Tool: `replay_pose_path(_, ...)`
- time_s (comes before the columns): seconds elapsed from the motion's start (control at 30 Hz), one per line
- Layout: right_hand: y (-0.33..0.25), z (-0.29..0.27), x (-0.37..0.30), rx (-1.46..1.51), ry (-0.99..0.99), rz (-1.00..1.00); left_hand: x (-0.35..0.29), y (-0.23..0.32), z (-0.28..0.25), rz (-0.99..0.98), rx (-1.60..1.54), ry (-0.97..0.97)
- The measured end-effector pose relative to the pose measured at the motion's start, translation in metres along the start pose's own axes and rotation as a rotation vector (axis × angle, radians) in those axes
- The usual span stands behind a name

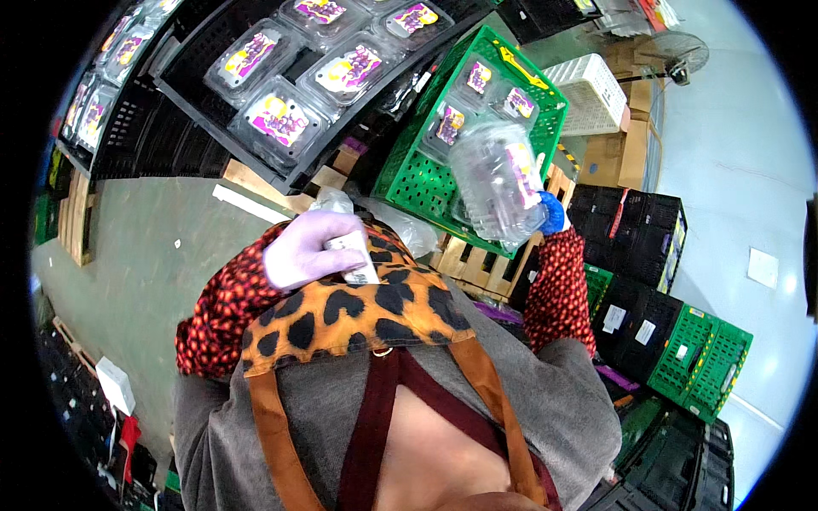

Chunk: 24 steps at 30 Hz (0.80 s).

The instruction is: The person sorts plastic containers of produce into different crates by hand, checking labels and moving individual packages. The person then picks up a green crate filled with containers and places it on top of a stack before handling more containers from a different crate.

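My right hand, in a blue glove, is closed on the edge of a clear plastic punnet with a purple and yellow label. The punnet is tilted over a green crate; whether it is a single one or several nested together, I cannot tell. Inside the crate lie other labelled clear punnets. In front of my leopard-print apron, my left hand, in a pale glove, grips a white printed piece, perhaps paper or labels. Its fingers partly cover that piece.
A black crate of labelled clear punnets stands at the far left of the green crate. Beyond the green crate is a white basket, with a fan behind. Black crates stack up on the right. Wooden pallets lie below.
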State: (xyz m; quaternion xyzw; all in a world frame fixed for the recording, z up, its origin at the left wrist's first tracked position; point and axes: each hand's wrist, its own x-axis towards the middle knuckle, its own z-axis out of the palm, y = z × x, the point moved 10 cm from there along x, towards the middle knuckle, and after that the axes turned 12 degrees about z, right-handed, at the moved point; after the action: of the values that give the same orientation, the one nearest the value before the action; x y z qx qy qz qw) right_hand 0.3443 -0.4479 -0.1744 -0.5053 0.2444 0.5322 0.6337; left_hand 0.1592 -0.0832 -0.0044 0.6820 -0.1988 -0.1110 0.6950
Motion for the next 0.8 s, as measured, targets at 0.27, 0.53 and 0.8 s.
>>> replay_pose_path(0.27, 0.026, -0.009, 0.150, -0.778, -0.052, 0.598, -0.027, -0.017, -0.001, -0.137, -0.308, 0.304)
replay_pose_path(0.53, -0.005, -0.007, 0.211, -1.637, 0.006, -0.149, -0.026, -0.006, -0.016, 0.062, -0.351, 0.570)
replay_pose_path(0.8, -0.170, 0.377, 0.053, -1.327, -0.191, -0.867, -0.069, -0.006, -0.040, 0.044, 0.014, 0.887)
